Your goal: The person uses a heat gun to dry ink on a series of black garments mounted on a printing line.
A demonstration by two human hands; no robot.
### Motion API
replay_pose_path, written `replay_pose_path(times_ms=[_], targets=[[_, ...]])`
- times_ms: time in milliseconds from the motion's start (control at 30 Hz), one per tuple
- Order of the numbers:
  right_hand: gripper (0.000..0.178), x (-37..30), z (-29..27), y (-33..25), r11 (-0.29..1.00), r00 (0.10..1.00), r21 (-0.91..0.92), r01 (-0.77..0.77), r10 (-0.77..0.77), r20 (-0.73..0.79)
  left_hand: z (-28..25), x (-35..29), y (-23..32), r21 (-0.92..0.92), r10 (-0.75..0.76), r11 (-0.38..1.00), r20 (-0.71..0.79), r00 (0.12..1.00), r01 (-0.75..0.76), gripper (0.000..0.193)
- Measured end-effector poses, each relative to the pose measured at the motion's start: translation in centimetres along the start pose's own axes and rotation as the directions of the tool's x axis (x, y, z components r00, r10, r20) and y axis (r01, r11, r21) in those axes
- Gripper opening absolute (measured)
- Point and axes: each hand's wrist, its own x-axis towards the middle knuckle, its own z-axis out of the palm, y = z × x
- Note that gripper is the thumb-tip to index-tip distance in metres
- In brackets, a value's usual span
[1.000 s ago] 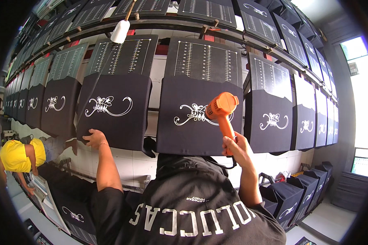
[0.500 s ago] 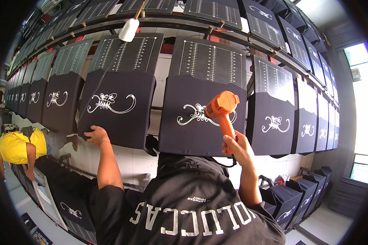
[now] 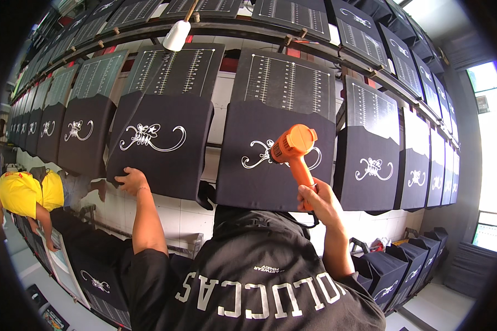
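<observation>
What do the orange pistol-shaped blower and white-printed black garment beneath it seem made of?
Orange blower: probably smooth hard plastic, from its moulded, evenly coloured body. Black garment: apparently matte fabric, from its dull surface and wavy upper edge.

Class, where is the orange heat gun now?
The orange heat gun is right of centre in the head view, in the right hand, over dark printed fabric.

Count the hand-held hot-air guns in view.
1: the orange hot-air gun in the right hand, over a printed dark garment. Others could be hidden.
</observation>
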Motion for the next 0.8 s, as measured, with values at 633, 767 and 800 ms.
replay_pose_path(times_ms=[633,767,800], targets=[[0.037,3.8,1.3,-1.5,0.997,0.998,-0.06,0.055,-0.057,-0.037,0.7,0.7,-0.3,0.006,-0.009,1.0,-0.03,1.0,0.009,0.067],[0.037,4.2,1.0,-1.4,0.998,0.999,-0.036,0.05,-0.05,-0.015,1.0,0.9,-0.5,0.013,-0.009,1.0,-0.027,1.0,0.009,0.067],[0.037,4.3,0.8,-1.4,0.999,0.999,-0.018,0.035,-0.035,-0.011,0.9,0.7,-0.4,0.011,-0.01,1.0,-0.027,1.0,0.01,0.067]])
